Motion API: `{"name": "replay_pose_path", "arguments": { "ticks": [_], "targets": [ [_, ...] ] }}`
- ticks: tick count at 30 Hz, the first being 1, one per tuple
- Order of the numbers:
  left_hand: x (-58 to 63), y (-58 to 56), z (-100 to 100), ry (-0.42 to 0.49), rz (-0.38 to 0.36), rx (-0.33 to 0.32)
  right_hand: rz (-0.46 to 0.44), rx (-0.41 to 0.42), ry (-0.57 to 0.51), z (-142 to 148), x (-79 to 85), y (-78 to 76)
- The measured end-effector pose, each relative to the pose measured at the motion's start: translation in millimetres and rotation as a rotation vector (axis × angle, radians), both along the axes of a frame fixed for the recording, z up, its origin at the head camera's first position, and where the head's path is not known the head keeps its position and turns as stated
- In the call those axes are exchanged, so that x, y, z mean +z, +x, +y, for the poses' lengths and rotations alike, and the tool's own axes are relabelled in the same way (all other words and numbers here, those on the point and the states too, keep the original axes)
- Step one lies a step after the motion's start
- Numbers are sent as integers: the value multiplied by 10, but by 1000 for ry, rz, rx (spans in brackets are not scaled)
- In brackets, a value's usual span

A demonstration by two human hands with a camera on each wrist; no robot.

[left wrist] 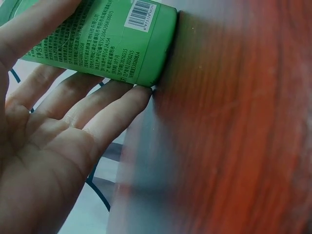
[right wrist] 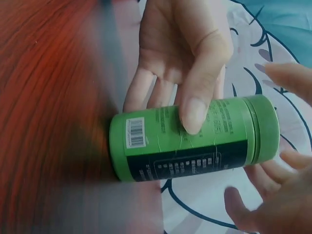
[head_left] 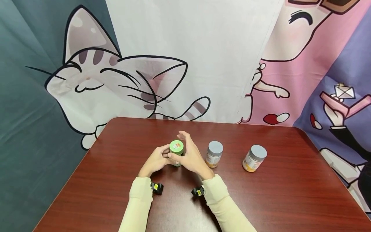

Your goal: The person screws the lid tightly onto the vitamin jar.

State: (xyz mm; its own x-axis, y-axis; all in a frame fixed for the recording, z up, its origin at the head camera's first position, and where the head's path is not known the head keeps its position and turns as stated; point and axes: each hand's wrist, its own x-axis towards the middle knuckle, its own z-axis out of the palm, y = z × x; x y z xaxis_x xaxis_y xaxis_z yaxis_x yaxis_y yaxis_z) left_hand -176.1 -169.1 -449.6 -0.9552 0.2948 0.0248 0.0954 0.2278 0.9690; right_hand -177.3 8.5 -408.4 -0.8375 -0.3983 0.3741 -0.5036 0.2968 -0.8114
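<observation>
A green bottle (right wrist: 195,158) with a green screw lid (head_left: 176,146) stands upright on the table, its base right at the wood. Printed text, a dark panel and a white barcode (right wrist: 135,132) cover its side. My left hand (head_left: 156,160) holds the bottle from the left, thumb across the near side and fingers behind it, as the right wrist view shows. On the other side, my right hand (head_left: 192,157) is spread around the lid end, with its fingers apart and holding nothing.
To the right stand two jars with grey lids, a nearer one (head_left: 214,154) just past my right hand and another jar (head_left: 254,158) farther right. The reddish-brown table (head_left: 116,190) ends at a cartoon-printed cloth (head_left: 197,38) behind.
</observation>
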Motion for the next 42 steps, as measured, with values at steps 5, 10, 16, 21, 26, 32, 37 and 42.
{"name": "replay_pose_path", "arguments": {
  "ticks": [5, 10, 16, 21, 26, 32, 37, 42],
  "targets": [
    [-36, -10, 3, 31, -7, -14, -27, 89, -4, 15, 143, 86],
    [-22, 5, 14, 38, -36, -1, -44, 92, -36, 14, 242, 148],
    [-11, 5, 16, 22, -44, 12, 10, -21, 2, -19, 12, 15],
    [23, 23, 10, 6, -44, 26, 19, -137, 28, -80, -63, 7],
    [169, 101, 29, -17, -28, 15, 15, -234, 56, -140, -69, 62],
    [282, 150, 39, -68, 17, 5, 42, -262, 46, -156, -67, 84],
    [272, 132, 33, -35, 2, -13, -10, -171, 27, -93, -50, 47],
    [284, 131, 32, 0, -56, -22, -37, -7, 9, 12, -1, -13]
  ]
}}
